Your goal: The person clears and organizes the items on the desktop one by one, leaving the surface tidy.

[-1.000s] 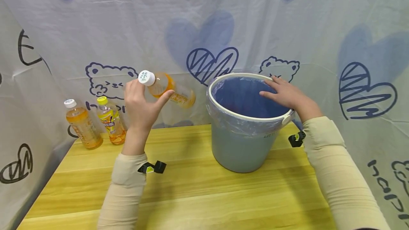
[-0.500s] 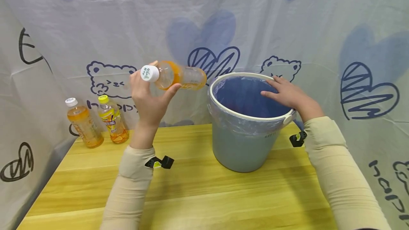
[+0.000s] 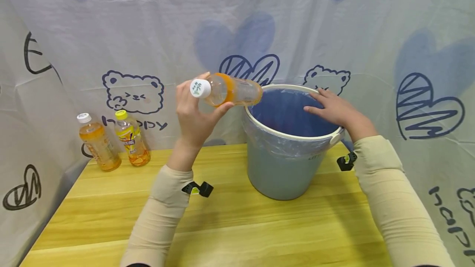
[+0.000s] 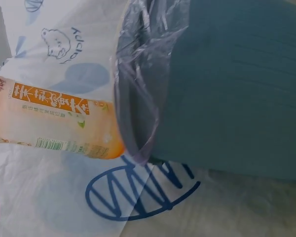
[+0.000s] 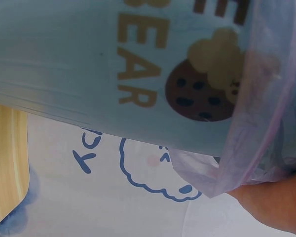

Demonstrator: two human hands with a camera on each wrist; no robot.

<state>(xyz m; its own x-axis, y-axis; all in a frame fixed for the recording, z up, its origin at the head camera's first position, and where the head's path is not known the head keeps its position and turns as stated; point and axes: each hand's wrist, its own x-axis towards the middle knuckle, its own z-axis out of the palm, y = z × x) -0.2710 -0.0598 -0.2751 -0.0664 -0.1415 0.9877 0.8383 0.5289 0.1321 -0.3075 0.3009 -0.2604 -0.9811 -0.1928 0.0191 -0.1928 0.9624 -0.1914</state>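
My left hand (image 3: 194,112) grips a plastic drink bottle (image 3: 237,91) near its white-capped end, thumb in front. The bottle lies almost level, its base pointing right at the left rim of a lined trash bin (image 3: 283,172). In the left wrist view the bottle's orange label (image 4: 52,98) faces the camera, and its base is close to the bin's plastic liner (image 4: 138,74). Whether it touches cannot be told. My right hand (image 3: 332,110) rests on the bin's right rim with fingers extended, some over the opening. Only part of that hand (image 5: 276,205) shows in the right wrist view.
A white-capped bottle of orange drink (image 3: 99,147) and a yellow-capped bottle (image 3: 132,141) stand at the table's back left. The wooden table (image 3: 222,230) meets a printed cloth (image 3: 156,32) behind and at the sides.
My left hand has carried the bottle rightward to the bin's rim, and the bottle has swung from slanting down to nearly level. The right hand has stayed on the rim.
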